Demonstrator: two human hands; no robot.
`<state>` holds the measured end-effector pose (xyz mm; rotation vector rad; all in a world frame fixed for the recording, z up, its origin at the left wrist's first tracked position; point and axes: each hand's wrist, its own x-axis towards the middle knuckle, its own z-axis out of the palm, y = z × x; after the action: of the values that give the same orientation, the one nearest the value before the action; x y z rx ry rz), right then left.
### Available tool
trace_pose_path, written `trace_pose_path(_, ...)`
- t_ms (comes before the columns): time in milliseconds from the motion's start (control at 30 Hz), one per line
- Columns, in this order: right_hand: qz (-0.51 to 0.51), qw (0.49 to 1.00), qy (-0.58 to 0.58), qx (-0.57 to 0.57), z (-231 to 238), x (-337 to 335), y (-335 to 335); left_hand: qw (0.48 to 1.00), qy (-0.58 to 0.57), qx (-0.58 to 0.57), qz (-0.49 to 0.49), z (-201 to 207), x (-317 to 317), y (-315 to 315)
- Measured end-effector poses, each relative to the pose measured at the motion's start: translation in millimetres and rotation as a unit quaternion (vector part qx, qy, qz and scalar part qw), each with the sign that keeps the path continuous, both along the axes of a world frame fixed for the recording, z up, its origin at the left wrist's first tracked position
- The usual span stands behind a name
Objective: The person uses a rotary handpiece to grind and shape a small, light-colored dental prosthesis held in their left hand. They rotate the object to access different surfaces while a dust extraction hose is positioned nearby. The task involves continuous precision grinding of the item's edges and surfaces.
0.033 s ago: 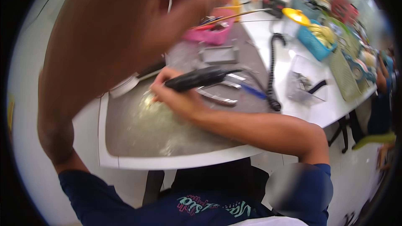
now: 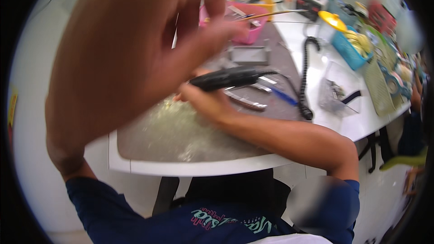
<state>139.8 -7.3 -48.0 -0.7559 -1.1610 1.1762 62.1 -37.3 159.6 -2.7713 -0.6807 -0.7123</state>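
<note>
as r hand grips, blk tool lies w/in.

Is a black cylindrical handpiece, lies crosswise in the right hand over the grey-brown work surface, trails a dark cord

White worktop, grey-brown mat over near part, white rim showing along front. On mat: pale dust scattered, curved metal tool, slim blue item, grey rectangular piece, pink basket. Right of mat: black coiled cord, clear box, turquoise basket, yellow-lidded container, pale green basket.
</note>
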Motion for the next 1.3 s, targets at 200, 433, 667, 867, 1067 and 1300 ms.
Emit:
trace_pose_path(200,0.046,0.996,0.021,-0.067,19.3,-18.9,-19.8,0.923,0.252,-0.233,0.177,-72.7,-131.6,-52.9)
trace_pose_path(433,0.032,0.996,0.003,-0.080,20.8,-22.8,-19.8,0.965,0.011,-0.215,0.148,-153.9,-151.4,6.3)
trace_pose_path(667,0.014,0.996,0.005,-0.088,21.3,-18.3,-15.1,0.959,-0.039,-0.271,0.074,-165.8,-143.8,27.2)
trace_pose_path(867,-0.005,0.998,-0.026,-0.062,25.3,-18.1,-17.2,0.629,-0.333,-0.702,0.007,-181.8,-141.8,44.8)
trace_pose_path(1067,-0.008,0.990,-0.142,-0.005,25.5,-14.6,-18.3,0.585,-0.399,-0.706,-0.016,-182.9,-143.6,37.8)
trace_pose_path(1300,0.027,0.974,-0.223,0.020,27.5,-15.2,-21.5,0.586,-0.393,-0.709,-0.005,-184.3,-148.6,37.6)
